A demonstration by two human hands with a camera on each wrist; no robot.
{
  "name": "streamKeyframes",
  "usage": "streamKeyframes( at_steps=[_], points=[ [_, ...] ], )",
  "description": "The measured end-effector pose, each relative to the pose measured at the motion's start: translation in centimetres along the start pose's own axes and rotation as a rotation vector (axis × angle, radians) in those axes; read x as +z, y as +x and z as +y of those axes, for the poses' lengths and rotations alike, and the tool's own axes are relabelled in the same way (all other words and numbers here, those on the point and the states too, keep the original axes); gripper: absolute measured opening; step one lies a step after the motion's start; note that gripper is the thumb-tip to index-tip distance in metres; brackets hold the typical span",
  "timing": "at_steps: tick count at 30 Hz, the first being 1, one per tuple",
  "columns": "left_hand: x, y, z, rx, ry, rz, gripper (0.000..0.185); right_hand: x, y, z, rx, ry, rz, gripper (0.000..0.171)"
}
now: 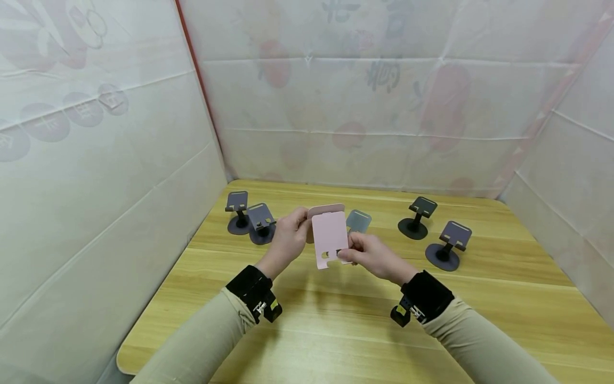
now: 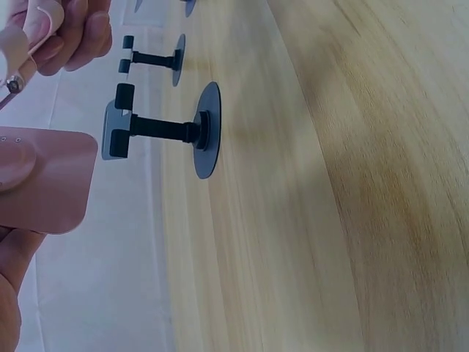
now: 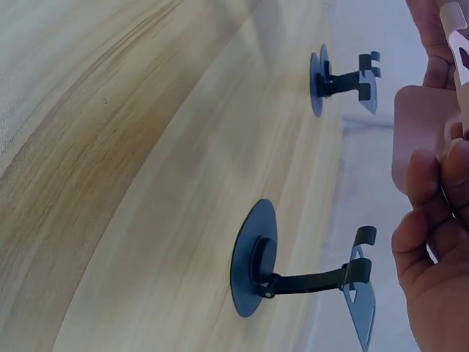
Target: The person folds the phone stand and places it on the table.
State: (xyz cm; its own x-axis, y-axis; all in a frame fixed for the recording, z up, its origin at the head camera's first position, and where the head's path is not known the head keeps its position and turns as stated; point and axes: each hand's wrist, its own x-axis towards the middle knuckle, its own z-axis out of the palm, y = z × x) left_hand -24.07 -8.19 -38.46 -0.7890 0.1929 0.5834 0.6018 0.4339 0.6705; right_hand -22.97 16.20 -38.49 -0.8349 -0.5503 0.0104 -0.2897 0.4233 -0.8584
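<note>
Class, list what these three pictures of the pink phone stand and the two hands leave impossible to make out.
- Head view: the pink stand's hinge, hidden behind its front plate.
- Head view: the blue-grey stand, its base hidden by the right hand.
- Left wrist view: the left hand, cut off by the frame edge, so its grip cannot be read.
- Right wrist view: the pink plates, cut off at the right edge.

A pink stand (image 1: 329, 237), dark grey stands (image 1: 448, 245), a pale wood-grain table (image 1: 336, 320), white sheeting (image 1: 96, 186) with faded red prints, beige sleeves (image 1: 201, 341).
</note>
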Motion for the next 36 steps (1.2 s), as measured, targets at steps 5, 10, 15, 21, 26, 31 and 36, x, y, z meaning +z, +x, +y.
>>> streamKeyframes(
  at_steps=[5, 10, 15, 21, 26, 31, 36],
  points=[
    [0.0, -0.1, 0.2, -0.045, -0.034, -0.024, 0.012, 0.2, 0.1, 0.2, -0.017, -0.048, 0.024, 0.02],
    [0.1, -0.1, 0.3, -0.098, -0.097, -0.046, 0.012, 0.4, 0.1, 0.5, -0.046, -0.098, 0.057, 0.017],
    [0.3, -0.1, 0.4, -0.123, -0.142, -0.054, 0.013, 0.7, 0.2, 0.6, -0.061, -0.114, 0.092, 0.013],
    [0.3, -0.1, 0.6, -0.144, -0.192, -0.064, 0.013, 1.0, 0.2, 0.7, -0.069, -0.127, 0.122, 0.01],
    [0.2, -0.1, 0.8, -0.169, -0.213, -0.086, 0.014, 1.1, 0.3, 0.8, -0.09, -0.13, 0.14, 0.005],
    [0.2, -0.1, 0.9, -0.184, -0.228, -0.105, 0.013, 1.2, 0.4, 1.0, -0.112, -0.182, 0.171, 0.006],
    [0.3, -0.1, 1.0, -0.203, -0.251, -0.129, 0.012, 1.4, 0.4, 1.1, -0.161, -0.226, 0.205, 0.006]
  ],
)
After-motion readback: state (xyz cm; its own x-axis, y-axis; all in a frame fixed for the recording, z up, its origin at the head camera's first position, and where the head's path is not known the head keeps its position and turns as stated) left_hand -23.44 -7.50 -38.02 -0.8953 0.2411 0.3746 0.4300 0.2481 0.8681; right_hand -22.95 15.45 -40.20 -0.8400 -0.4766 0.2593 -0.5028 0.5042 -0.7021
